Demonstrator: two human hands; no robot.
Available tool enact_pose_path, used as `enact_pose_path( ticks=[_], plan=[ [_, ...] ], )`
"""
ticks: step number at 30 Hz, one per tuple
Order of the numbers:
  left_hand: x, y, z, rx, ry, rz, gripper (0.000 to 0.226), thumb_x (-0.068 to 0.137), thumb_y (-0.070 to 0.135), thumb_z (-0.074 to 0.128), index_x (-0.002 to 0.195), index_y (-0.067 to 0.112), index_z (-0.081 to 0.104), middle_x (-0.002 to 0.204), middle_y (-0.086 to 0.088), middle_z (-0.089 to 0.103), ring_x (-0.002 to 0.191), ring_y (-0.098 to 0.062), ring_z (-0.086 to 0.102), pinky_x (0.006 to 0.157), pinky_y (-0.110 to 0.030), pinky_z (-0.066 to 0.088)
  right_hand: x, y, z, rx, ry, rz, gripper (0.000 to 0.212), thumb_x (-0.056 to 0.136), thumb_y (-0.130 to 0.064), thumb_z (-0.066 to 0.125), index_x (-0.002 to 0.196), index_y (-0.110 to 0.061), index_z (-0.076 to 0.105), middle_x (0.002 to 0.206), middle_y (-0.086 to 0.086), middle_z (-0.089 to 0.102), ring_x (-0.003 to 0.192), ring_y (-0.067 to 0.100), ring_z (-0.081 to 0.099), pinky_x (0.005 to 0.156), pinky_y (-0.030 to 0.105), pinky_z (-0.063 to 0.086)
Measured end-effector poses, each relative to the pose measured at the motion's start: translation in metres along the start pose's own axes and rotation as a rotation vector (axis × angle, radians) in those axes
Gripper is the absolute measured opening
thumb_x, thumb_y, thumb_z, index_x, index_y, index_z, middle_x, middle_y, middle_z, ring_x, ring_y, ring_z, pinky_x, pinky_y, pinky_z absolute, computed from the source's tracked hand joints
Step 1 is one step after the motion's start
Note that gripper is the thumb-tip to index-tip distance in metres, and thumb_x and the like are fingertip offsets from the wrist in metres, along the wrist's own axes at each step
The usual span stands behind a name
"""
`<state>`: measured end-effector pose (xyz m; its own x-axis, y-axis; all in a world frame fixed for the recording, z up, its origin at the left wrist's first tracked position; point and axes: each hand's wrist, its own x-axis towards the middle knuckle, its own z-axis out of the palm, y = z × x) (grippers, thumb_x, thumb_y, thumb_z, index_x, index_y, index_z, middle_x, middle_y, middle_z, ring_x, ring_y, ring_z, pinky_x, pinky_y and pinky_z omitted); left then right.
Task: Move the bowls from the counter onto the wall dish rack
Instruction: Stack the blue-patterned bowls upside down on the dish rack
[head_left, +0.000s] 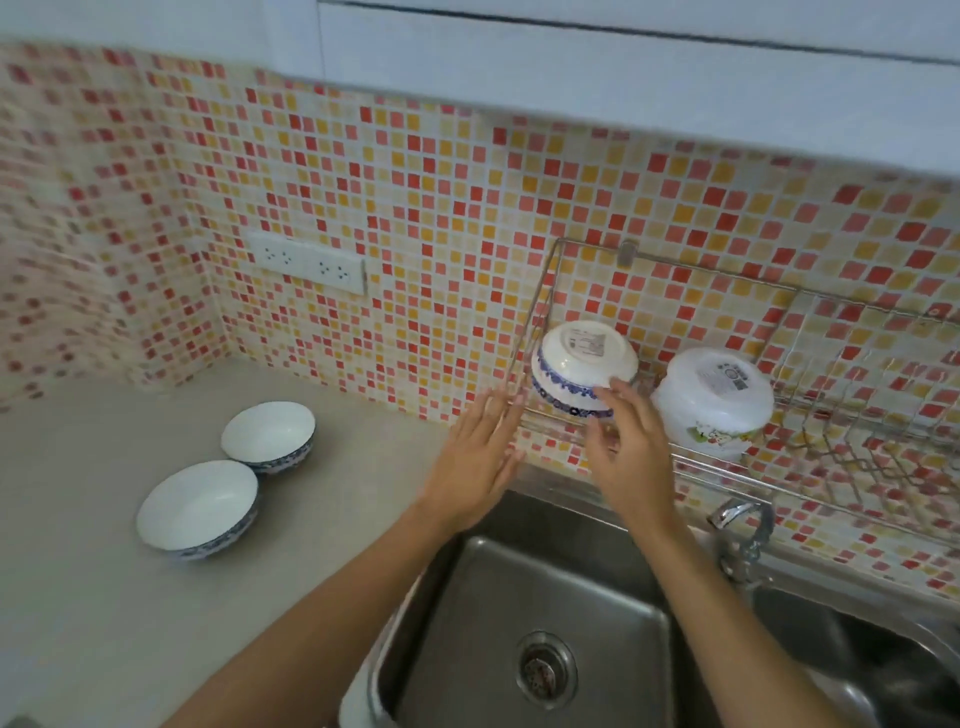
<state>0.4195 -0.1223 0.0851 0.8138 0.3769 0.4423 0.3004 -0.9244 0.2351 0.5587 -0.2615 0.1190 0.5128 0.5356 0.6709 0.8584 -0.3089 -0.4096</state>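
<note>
- Blue-rimmed bowl (582, 374) sits upside down on the wall rack (727, 467), so it drains.
- My right hand (626, 457) and left hand (478, 457) are both open-fingered, holding nothing.
- Two bowls (267, 434) (197, 506) wait upright on the bench (104, 623).

- Grey counter (104, 597), carrying two white bowls with blue outer pattern, upright and touching: near bowl (197, 506), far bowl (268, 435).
- Wire wall rack (727, 470), carrying an upturned bowl (579, 371) at its left end, beside a white plastic container (714, 402).

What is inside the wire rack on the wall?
The wall rack holds an upside-down blue-patterned bowl at its left end and a white plastic container beside it. Whatever might sit under either one is covered, so it cannot be seen.
</note>
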Motion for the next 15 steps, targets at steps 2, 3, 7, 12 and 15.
enact_pose_path(
  ticks=[2,3,7,12,15],
  plan=[
    [-0.023,-0.024,-0.003,-0.003,0.014,-0.086,0.059,0.101,0.042,0.023,0.149,0.024,-0.007,0.152,0.006,-0.023,0.137,-0.009,-0.032,0.111,-0.025,-0.023,-0.020,-0.018,0.006,0.065,0.043,-0.090,0.036,0.088,-0.016,0.062,0.123,-0.006,0.063,0.131,0.011,0.058,0.123,0.021,0.050,0.105,0.024,0.038],
    [-0.042,-0.046,-0.007,-0.002,0.002,-0.170,0.059,0.101,0.042,0.023,0.149,0.022,-0.004,0.154,0.004,-0.020,0.138,-0.011,-0.030,0.113,-0.027,-0.019,-0.031,-0.033,0.022,0.127,0.024,-0.146,0.034,0.087,-0.015,0.061,0.120,-0.004,0.064,0.125,0.011,0.059,0.119,0.019,0.052,0.104,0.021,0.038],
    [-0.115,-0.145,-0.022,0.006,-0.008,-0.506,0.058,0.100,0.037,0.028,0.150,0.014,0.009,0.159,-0.005,-0.004,0.146,-0.023,-0.012,0.118,-0.037,-0.003,-0.066,-0.094,0.099,0.294,-0.332,-0.112,0.033,0.087,-0.015,0.061,0.120,-0.009,0.062,0.123,0.007,0.057,0.116,0.017,0.052,0.100,0.029,0.043],
    [-0.181,-0.260,-0.043,-0.038,0.059,-0.951,0.054,0.097,0.027,0.041,0.143,0.000,0.027,0.152,-0.026,0.019,0.141,-0.040,0.014,0.115,-0.044,0.011,-0.083,-0.175,0.203,0.418,-0.790,0.263,0.047,0.089,-0.021,0.066,0.133,-0.019,0.049,0.127,0.006,0.051,0.109,0.021,0.056,0.093,0.031,0.045],
    [-0.208,-0.304,-0.046,-0.229,0.114,-1.206,0.056,0.098,0.027,0.039,0.143,-0.002,0.024,0.152,-0.028,0.018,0.141,-0.039,0.013,0.116,-0.043,0.013,-0.089,-0.213,0.256,0.473,-0.934,0.508,0.054,0.087,-0.036,0.067,0.134,-0.020,0.045,0.127,0.010,0.054,0.107,0.025,0.059,0.090,0.030,0.046]
  ],
)
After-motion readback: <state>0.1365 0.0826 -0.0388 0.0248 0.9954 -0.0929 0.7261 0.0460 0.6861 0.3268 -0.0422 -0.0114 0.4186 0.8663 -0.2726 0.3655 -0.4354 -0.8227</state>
